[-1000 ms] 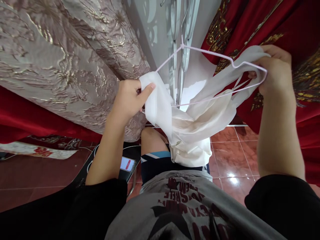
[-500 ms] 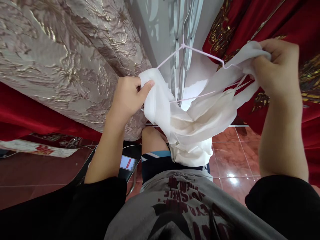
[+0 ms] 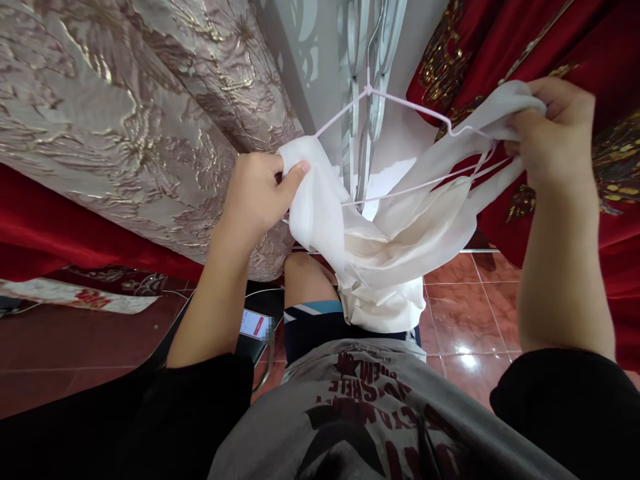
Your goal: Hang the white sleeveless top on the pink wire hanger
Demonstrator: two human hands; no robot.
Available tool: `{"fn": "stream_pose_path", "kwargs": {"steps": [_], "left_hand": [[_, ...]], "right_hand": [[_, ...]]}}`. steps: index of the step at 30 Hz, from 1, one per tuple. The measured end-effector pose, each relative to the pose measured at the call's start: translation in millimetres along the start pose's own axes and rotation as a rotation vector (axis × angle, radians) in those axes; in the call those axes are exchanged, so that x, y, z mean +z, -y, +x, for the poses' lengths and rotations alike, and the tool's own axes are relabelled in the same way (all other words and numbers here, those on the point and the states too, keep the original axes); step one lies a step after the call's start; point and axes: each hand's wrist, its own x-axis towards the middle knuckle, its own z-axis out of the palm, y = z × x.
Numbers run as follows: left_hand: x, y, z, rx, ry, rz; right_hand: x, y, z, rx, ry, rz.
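A sheer white garment (image 3: 410, 253) hangs on a pale pink clothes hanger (image 3: 400, 100), its lower part bunched above my lap. My left hand (image 3: 263, 193) is closed on the garment's left shoulder, thumb on top, with that end of the hanger under the cloth. On the right, my right hand (image 3: 557, 133) grips the other shoulder and pulls it outward past the hanger's end. Thin straps (image 3: 493, 167) run from near this hand to the cream lining. The hanger's right notch and most of its lower bar show bare between the two sides of the cloth.
Embossed pinkish-gold fabric (image 3: 150, 120) hangs at left, and red cloth with gold sequins (image 3: 500, 67) at right. White metal bars (image 3: 357, 133) stand behind the hanger. A phone (image 3: 256, 325) lies on a dark seat (image 3: 263, 303) left of my leg. Red tiles (image 3: 465, 320) cover the floor.
My right hand has shifted slightly with the right shoulder cloth, and more of the hanger's right end and lower bar shows. My left hand keeps its hold in place.
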Motion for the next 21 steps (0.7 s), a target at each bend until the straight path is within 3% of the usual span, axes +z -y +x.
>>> {"fn": "stream_pose_path", "kwargs": {"steps": [3,7,11,14,17,19,21], "left_hand": [[8.6,5,1,0.001,-0.007,-0.059],[15.7,14,0,0.036,-0.052,-0.110],[12.1,22,1,0.068,-0.154,-0.072],[9.8,22,4,0.050,-0.171,-0.069],[12.4,15,5,0.002,-0.146,-0.032],[15.2,10,5,-0.014,-0.130,0.031],[17.2,7,4,-0.012,-0.121,0.077]], "right_hand": [[5,32,-19,-0.163,0.117,-0.015],[27,65,-51,-0.211,0.249,-0.213],[41,61,-84,-0.286,0.384,-0.283],[29,54,-105,-0.329,0.508,-0.323],[11,62,-120,-0.362,0.736,-0.388],[11,73,-126,-0.416,0.903,-0.312],[26,76,-127,-0.486,0.970,-0.156]]}}
